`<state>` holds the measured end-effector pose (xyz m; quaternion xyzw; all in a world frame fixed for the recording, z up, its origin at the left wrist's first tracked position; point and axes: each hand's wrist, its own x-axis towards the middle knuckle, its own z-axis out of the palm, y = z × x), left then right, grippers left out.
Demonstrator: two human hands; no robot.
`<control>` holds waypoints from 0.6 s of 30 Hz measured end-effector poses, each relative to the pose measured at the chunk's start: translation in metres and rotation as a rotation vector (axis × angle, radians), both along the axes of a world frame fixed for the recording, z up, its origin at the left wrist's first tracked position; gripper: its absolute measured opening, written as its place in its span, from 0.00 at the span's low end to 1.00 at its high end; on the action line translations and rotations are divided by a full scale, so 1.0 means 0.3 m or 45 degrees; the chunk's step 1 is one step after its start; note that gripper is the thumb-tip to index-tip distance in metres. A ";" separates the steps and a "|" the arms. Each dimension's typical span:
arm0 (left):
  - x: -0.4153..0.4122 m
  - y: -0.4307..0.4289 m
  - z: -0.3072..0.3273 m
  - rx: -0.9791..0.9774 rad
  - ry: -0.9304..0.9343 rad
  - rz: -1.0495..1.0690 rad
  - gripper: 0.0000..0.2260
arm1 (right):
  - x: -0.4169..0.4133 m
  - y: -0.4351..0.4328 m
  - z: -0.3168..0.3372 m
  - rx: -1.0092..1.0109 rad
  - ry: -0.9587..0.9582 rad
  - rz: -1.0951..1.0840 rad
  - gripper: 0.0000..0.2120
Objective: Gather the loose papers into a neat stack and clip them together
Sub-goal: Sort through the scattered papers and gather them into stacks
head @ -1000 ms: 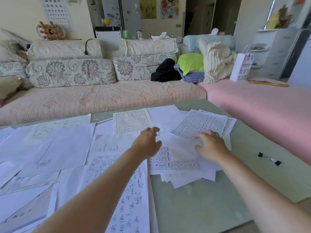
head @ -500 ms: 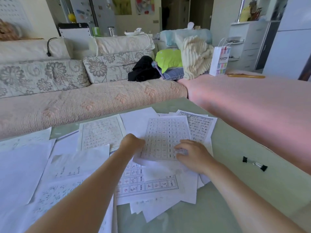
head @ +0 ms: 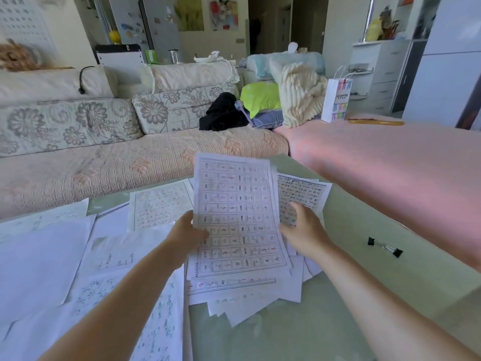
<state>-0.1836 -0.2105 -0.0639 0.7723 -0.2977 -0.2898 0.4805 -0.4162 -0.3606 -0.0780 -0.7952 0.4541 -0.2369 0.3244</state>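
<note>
A gridded worksheet (head: 235, 214) is lifted off the pale green table (head: 364, 230), its far edge tilted up toward the sofa. My left hand (head: 186, 234) pinches its left edge with the thumb on top. My right hand (head: 303, 231) grips its right edge, fingers partly behind the sheet. Under it lies an untidy pile of sheets (head: 250, 295). Several more loose papers (head: 46, 259) cover the table's left half, including a faint gridded sheet (head: 158, 204). To the right of my right hand, a black binder clip (head: 384, 247) lies on bare table.
A floral sofa (head: 104, 162) runs along the table's far side and a pink-covered seat (head: 390, 162) along its right. A white paper bag (head: 336, 100) stands on the pink cover. Bare tabletop shows at front centre and right.
Both hands slid the sheets together, then raised the gridded worksheet off the pile; it now tilts upward between them. The view has shifted left to right and closer.
</note>
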 end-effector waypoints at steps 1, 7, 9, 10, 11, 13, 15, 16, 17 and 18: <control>0.001 0.024 0.003 -0.094 0.082 -0.021 0.13 | 0.006 0.010 0.015 0.147 -0.139 -0.037 0.37; -0.085 0.052 0.025 -0.086 0.051 -0.161 0.10 | 0.012 0.022 0.058 0.557 -0.497 -0.062 0.19; -0.117 0.022 0.032 0.004 -0.057 -0.160 0.08 | -0.023 0.006 0.045 0.507 -0.407 -0.217 0.14; -0.128 0.006 0.035 0.050 -0.147 -0.151 0.08 | -0.048 -0.008 0.035 0.459 -0.356 -0.319 0.12; -0.132 -0.010 0.037 0.108 -0.274 -0.142 0.08 | -0.072 -0.018 0.031 0.411 -0.308 -0.417 0.10; -0.132 -0.036 0.041 0.205 -0.508 -0.130 0.09 | -0.114 -0.034 0.029 0.315 -0.215 -0.543 0.11; -0.113 -0.072 0.032 0.229 -0.644 -0.150 0.13 | -0.143 -0.052 0.029 0.244 -0.133 -0.589 0.15; -0.100 -0.097 0.024 0.241 -0.706 -0.159 0.15 | -0.150 -0.060 0.032 0.217 -0.119 -0.600 0.16; -0.088 -0.123 0.017 0.270 -0.764 -0.162 0.16 | -0.152 -0.070 0.032 0.201 -0.105 -0.609 0.16; -0.077 -0.153 0.007 0.312 -0.811 -0.162 0.18 | -0.150 -0.080 0.030 0.189 -0.089 -0.610 0.17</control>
